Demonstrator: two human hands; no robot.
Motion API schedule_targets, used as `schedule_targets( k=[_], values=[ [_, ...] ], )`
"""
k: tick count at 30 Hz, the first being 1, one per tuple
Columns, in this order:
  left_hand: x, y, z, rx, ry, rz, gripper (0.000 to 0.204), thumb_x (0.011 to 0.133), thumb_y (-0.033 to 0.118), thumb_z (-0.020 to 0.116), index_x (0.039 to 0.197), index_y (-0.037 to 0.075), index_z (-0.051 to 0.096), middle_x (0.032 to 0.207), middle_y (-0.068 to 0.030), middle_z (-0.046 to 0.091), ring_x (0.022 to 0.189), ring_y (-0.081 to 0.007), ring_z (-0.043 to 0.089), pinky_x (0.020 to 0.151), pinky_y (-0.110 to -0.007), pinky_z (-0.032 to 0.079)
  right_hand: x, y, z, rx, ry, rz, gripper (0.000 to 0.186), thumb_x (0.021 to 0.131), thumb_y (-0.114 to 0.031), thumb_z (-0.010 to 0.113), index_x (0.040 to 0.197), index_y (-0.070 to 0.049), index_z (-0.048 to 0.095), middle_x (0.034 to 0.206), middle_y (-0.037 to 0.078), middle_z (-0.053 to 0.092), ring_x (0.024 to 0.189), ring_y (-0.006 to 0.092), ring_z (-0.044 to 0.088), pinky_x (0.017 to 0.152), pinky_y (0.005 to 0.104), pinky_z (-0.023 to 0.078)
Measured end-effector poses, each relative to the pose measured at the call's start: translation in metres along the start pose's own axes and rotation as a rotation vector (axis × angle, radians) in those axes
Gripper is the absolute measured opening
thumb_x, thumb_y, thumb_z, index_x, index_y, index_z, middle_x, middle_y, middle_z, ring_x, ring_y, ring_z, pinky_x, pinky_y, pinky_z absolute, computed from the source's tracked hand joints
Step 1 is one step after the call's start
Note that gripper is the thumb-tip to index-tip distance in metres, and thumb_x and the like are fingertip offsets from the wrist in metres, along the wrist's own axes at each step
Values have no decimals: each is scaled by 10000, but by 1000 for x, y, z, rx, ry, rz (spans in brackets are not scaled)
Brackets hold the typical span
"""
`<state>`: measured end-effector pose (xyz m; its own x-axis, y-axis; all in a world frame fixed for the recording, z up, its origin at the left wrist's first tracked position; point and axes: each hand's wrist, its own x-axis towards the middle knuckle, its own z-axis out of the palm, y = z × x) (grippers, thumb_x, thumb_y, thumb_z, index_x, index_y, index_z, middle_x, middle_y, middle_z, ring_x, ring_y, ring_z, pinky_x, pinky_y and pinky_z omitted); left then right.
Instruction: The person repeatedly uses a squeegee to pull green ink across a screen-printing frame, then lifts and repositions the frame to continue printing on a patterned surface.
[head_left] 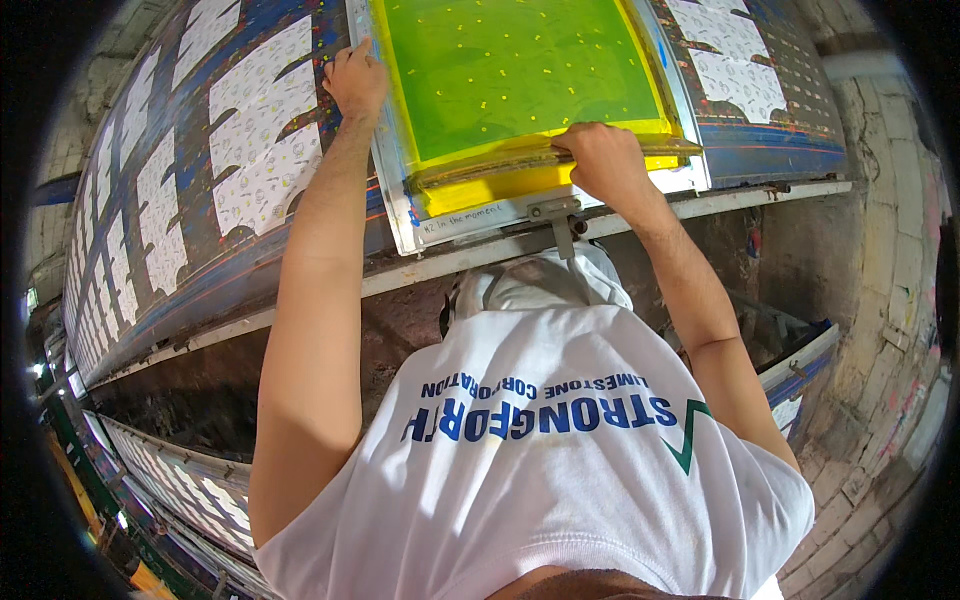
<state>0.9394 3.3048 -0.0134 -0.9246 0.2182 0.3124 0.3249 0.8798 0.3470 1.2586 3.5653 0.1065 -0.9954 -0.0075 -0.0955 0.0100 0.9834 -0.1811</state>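
Note:
A silk-screen frame (396, 180) of pale metal lies on a long dark table, with green mesh (520, 70) bordered in yellow. My left hand (357, 82) is closed at the frame's left edge, fingers curled over its outer side. My right hand (608, 162) grips a long squeegee (480, 168) that spans the near end of the mesh. Yellow ink (500, 187) shows on the near side of the squeegee. Part of the squeegee's right half is hidden behind my right hand.
White printed fabric pieces (265, 130) lie in rows left of the frame, and another piece (738, 75) to its right. A metal rail (770, 195) runs along the table's near edge; a bracket (562, 225) joins the frame there. A brick wall (895, 250) stands at right.

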Motion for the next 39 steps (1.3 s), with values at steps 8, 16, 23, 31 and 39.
schedule_targets(
  k=[8, 16, 23, 31, 39],
  values=[
    [0, -4, 5, 31, 70, 41, 423, 943, 372, 671, 1350, 277, 733, 1373, -63, 666, 1304, -345, 540, 1096, -611, 399, -13, -2, -2, 34, -115, -55, 254, 764, -38, 708, 996, -105, 788, 941, 102, 748, 916, 320, 741, 776, 459, 604],
    [7, -1, -8, 137, 114, 205, 389, 925, 274, 697, 1268, 104, 766, 1157, -156, 748, 1117, -366, 668, 1014, -469, 497, -54, 6, 11, 116, -5, -224, 423, 782, -76, 706, 1196, 4, 664, 1116, 175, 682, 1095, 340, 684, 917, 452, 584],
    [5, 10, -18, 122, 71, 216, 365, 927, 187, 697, 1251, 29, 754, 1142, -215, 741, 1096, -386, 675, 1022, -488, 490, -86, 101, -19, 654, -16, -284, 585, 855, -138, 759, 1403, 3, 609, 1370, 258, 637, 1308, 411, 593, 1149, 474, 459],
    [3, 11, -19, 94, 65, 191, 354, 941, 159, 688, 1252, 0, 742, 1171, -240, 730, 1117, -412, 659, 1050, -500, 477, -58, 240, 12, 680, 180, 402, 679, 865, -323, 828, 1398, 34, 603, 1227, 277, 648, 1141, 444, 652, 960, 499, 550],
    [2, 7, -19, 33, 73, 176, 394, 907, 131, 754, 1288, 33, 739, 1238, -218, 712, 1137, -394, 658, 1043, -473, 483, -52, 222, 33, 669, 258, 457, 758, 723, -202, 880, 1371, 95, 622, 1117, 198, 612, 1061, 351, 631, 911, 420, 550]
  ],
)
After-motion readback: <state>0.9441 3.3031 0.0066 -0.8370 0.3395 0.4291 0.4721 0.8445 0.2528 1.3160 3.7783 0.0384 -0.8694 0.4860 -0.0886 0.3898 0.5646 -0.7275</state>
